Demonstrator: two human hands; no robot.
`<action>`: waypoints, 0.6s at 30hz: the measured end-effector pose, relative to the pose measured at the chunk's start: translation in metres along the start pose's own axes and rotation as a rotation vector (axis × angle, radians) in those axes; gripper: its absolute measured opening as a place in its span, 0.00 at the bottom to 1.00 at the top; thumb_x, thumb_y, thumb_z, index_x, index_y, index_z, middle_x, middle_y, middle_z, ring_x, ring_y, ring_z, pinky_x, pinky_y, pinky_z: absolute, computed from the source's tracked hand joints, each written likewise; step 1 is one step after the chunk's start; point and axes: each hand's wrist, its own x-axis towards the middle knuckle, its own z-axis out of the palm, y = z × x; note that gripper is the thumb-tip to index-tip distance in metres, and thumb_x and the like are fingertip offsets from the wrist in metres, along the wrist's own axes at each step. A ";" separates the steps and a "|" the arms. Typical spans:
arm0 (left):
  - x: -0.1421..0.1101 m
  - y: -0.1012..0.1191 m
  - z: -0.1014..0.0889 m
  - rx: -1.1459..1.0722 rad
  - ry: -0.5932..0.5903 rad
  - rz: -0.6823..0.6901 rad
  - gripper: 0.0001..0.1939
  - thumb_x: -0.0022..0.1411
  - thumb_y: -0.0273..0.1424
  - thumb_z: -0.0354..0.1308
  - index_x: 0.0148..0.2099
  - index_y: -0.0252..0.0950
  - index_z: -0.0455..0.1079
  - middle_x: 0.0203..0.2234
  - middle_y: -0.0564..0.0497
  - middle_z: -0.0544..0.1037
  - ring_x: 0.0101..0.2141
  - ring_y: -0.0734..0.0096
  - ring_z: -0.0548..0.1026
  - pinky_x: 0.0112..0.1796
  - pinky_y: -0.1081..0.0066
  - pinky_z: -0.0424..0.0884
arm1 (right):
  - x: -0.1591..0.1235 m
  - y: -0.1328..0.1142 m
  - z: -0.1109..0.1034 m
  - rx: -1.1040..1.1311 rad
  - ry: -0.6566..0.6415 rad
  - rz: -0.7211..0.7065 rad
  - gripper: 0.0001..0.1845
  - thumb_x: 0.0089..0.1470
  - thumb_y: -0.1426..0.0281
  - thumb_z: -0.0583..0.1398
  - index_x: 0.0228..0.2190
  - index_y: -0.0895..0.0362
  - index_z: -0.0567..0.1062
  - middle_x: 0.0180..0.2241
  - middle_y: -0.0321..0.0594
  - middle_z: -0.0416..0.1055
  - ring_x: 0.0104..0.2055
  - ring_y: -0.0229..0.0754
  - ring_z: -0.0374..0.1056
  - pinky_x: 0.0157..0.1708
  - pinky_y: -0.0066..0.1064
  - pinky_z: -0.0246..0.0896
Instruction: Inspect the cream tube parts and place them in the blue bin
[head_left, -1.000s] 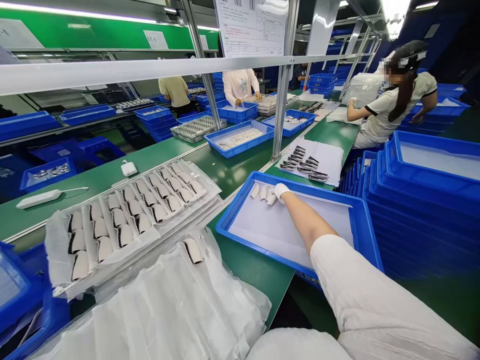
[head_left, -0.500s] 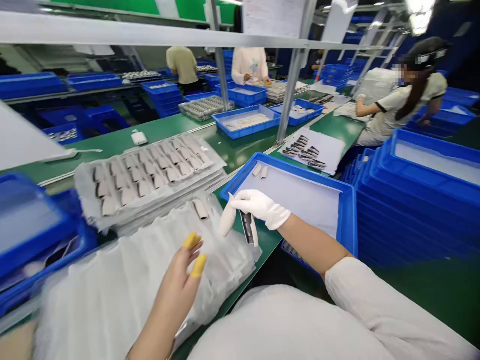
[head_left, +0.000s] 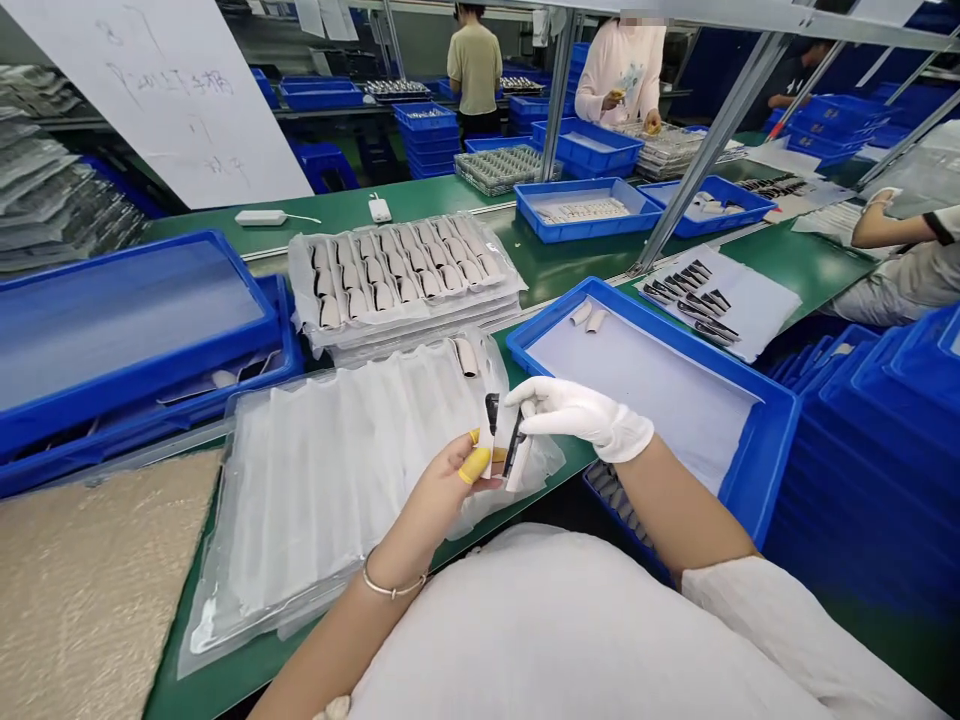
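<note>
- Green bench [head_left: 570, 265] runs across mid-frame; blue tray [head_left: 757, 455] at right, empty blister sheet [head_left: 330, 470] lower centre.
- Right hand [head_left: 581, 415], gloved, and left hand [head_left: 442, 480] pinch two small curved shells [head_left: 504, 450] at frame centre.
- Shells look light, stiff, scratch-prone; best gripped by edges.

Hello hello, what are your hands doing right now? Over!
Left hand and gloved right hand pinching two small curved white pieces together. Above clear plastic tray. Blue bin beside. Nothing blocking.
</note>
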 end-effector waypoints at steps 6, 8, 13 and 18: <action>-0.012 0.011 0.005 -0.056 -0.084 -0.036 0.29 0.63 0.53 0.57 0.55 0.37 0.72 0.47 0.44 0.78 0.49 0.56 0.75 0.47 0.62 0.75 | 0.005 0.008 -0.004 -0.060 -0.017 -0.024 0.21 0.52 0.63 0.69 0.46 0.58 0.74 0.33 0.35 0.70 0.35 0.38 0.66 0.39 0.33 0.64; -0.013 0.012 0.007 -0.065 -0.099 -0.069 0.29 0.62 0.54 0.58 0.54 0.38 0.72 0.49 0.43 0.77 0.50 0.53 0.76 0.48 0.61 0.74 | 0.006 0.009 0.000 -0.066 0.000 -0.008 0.21 0.51 0.62 0.69 0.45 0.57 0.75 0.33 0.35 0.70 0.35 0.38 0.66 0.38 0.33 0.64; -0.013 0.013 0.009 -0.086 -0.124 -0.114 0.29 0.58 0.54 0.61 0.52 0.38 0.73 0.50 0.43 0.78 0.51 0.52 0.76 0.47 0.62 0.74 | 0.004 0.006 0.005 -0.100 0.024 0.011 0.19 0.51 0.62 0.69 0.43 0.57 0.75 0.35 0.37 0.73 0.37 0.40 0.69 0.41 0.35 0.66; -0.016 0.022 0.013 -0.080 -0.131 -0.129 0.27 0.54 0.52 0.66 0.46 0.36 0.74 0.43 0.43 0.81 0.45 0.56 0.78 0.46 0.63 0.73 | 0.002 0.002 0.008 -0.100 0.023 -0.010 0.18 0.52 0.62 0.69 0.42 0.57 0.76 0.35 0.38 0.74 0.37 0.40 0.69 0.40 0.34 0.66</action>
